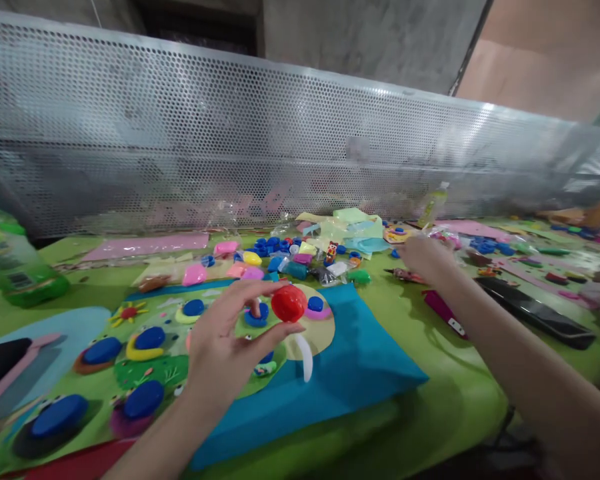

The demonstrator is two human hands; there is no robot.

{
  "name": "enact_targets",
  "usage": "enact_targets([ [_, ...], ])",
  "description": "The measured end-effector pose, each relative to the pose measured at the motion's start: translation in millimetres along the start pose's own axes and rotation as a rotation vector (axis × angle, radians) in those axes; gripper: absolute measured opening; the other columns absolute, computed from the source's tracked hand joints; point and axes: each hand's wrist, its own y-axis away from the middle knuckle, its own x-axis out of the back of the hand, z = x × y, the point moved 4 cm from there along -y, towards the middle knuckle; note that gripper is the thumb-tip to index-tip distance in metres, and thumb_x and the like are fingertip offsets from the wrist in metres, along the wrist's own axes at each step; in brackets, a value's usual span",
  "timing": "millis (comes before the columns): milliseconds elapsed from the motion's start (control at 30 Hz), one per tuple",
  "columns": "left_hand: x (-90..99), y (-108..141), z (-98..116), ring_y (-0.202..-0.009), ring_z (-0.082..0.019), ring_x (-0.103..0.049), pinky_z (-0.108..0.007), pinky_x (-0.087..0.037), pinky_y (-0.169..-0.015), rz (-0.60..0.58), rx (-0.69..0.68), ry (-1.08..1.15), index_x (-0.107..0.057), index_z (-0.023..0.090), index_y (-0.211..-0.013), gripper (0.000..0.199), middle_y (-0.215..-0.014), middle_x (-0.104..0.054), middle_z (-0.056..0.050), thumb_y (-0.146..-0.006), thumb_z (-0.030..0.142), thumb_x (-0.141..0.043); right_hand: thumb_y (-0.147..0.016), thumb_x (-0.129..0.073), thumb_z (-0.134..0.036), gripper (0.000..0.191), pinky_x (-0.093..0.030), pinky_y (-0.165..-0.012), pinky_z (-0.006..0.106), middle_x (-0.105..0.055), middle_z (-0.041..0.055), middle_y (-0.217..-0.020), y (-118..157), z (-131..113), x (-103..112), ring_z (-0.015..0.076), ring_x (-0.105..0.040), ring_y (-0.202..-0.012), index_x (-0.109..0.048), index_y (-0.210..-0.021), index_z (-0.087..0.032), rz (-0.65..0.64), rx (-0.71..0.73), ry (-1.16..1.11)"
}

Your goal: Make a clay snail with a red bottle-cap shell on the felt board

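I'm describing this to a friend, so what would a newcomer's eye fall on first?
Probably the shiny red round piece, pinched between thumb and finger of the left hand near the middle of the picture. Next would come the bold blue discs at lower left. Across the background runs a big perforated metal panel.

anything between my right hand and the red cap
Nothing visible stands between the right hand and the red cap pinched in the left hand; the green packet seen between them lies lower, on the table.
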Motion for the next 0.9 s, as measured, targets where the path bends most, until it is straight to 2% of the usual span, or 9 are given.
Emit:
enact_targets([
  [100, 4.2, -3.4, -4.6, -0.063, -0.013, -0.049, -0.024, -0.048, -0.052, 0.04, 0.092, 0.03, -0.062, 0.029, -0.091, 0.031, -0.082, -0.062, 0.002, -0.063, 0.035, -0.074, -0.089, -0.043, -0.037, 0.028, -0.047, -0.074, 0.034, -0.061, 0.0046, -0.09, 35.7, -54.6, -5.1, 0.0144, -0.058, -0.081, -0.058, -0.092, -0.013, -0.15, 0.2, -0.079],
  [167, 5.1, -5.3, -7.6, -0.062, -0.013, -0.049, -0.022, -0.046, -0.049, 0.048, 0.152, 0.022, -0.063, 0.028, -0.089, 0.031, -0.082, -0.062, 0.001, -0.062, 0.036, -0.074, -0.088, -0.045, -0.032, 0.025, -0.044, -0.069, 0.031, -0.062, 0.0088, -0.088, 61.6, -85.1, -8.4, 0.0184, -0.059, -0.082, -0.06, -0.084, -0.013, -0.209, 0.318, -0.134],
  [267, 3.2, -7.8, -10.2, -0.061, -0.013, -0.049, -0.023, -0.045, -0.05, 0.022, 0.178, -0.026, -0.064, 0.027, -0.089, 0.03, -0.083, -0.063, 0.0, -0.062, 0.037, -0.073, -0.089, -0.04, -0.026, 0.028, -0.039, -0.059, 0.027, -0.062, 0.0122, -0.08, 90.9, -111.7, -8.8, 0.019, -0.059, -0.073, -0.06, -0.074, -0.013, -0.267, 0.443, -0.247],
  [367, -0.6, -9.3, -12.0, -0.06, -0.013, -0.048, -0.026, -0.046, -0.054, -0.037, 0.176, -0.041, -0.064, 0.027, -0.093, 0.03, -0.091, -0.064, -0.001, -0.065, 0.036, -0.071, -0.087, -0.041, -0.024, 0.028, -0.034, -0.054, 0.025, -0.06, 0.0094, -0.072, 103.7, -121.2, -4.3, 0.0154, -0.054, -0.063, -0.055, -0.064, -0.015, -0.309, 0.542, -0.396],
  [467, -1.5, -9.3, -13.4, -0.06, -0.013, -0.049, -0.027, -0.047, -0.055, -0.054, 0.175, -0.046, -0.064, 0.027, -0.093, 0.03, -0.089, -0.064, -0.002, -0.065, 0.036, -0.071, -0.085, -0.042, -0.022, 0.026, -0.034, -0.053, 0.025, -0.057, 0.0066, -0.068, 102.8, -127.4, 0.2, 0.0137, -0.051, -0.061, -0.052, -0.062, -0.015, -0.366, 0.635, -0.563],
  [600, -0.8, -8.1, -12.1, -0.07, -0.017, -0.055, -0.032, -0.049, -0.063, -0.054, 0.145, -0.048, -0.063, 0.027, -0.092, 0.028, -0.081, -0.063, -0.001, -0.066, 0.033, -0.071, -0.089, -0.035, -0.024, 0.024, -0.039, -0.055, 0.021, -0.057, 0.0024, -0.071, 94.5, -139.7, -1.6, 0.0091, -0.052, -0.061, -0.056, -0.08, -0.016, -0.532, 0.83, -0.802],
  [700, -2.5, -7.4, -8.5, -0.081, -0.02, -0.057, -0.035, -0.049, -0.071, -0.061, 0.064, 0.006, -0.062, 0.026, -0.091, 0.027, -0.087, -0.063, -0.002, -0.066, 0.03, -0.072, -0.09, -0.035, -0.035, 0.029, -0.038, -0.053, 0.02, -0.054, 0.0004, -0.069, 90.7, -142.2, -6.3, 0.007, -0.048, -0.057, -0.056, -0.096, -0.016, -0.686, 0.882, -1.205],
  [800, -4.9, -5.9, -5.2, -0.089, -0.021, -0.055, -0.037, -0.046, -0.077, -0.041, -0.069, 0.068, -0.059, 0.026, -0.09, 0.03, -0.088, -0.061, -0.002, -0.065, 0.031, -0.074, -0.083, -0.048, -0.047, 0.036, -0.037, -0.054, 0.02, -0.054, 0.0012, -0.069, 92.2, -136.5, -10.1, 0.0065, -0.047, -0.058, -0.061, -0.091, -0.014, -0.828, 0.821, -1.688],
  [900, -6.5, -3.1, -4.0, -0.089, -0.02, -0.053, -0.037, -0.044, -0.081, 0.014, -0.196, 0.074, -0.058, 0.026, -0.09, 0.037, -0.088, -0.056, -0.001, -0.06, 0.031, -0.078, -0.078, -0.057, -0.045, 0.034, -0.038, -0.056, 0.021, -0.054, 0.001, -0.069, 100.0, -130.3, -8.3, 0.0062, -0.046, -0.059, -0.064, -0.089, -0.014, -0.851, 0.895, -1.832],
])
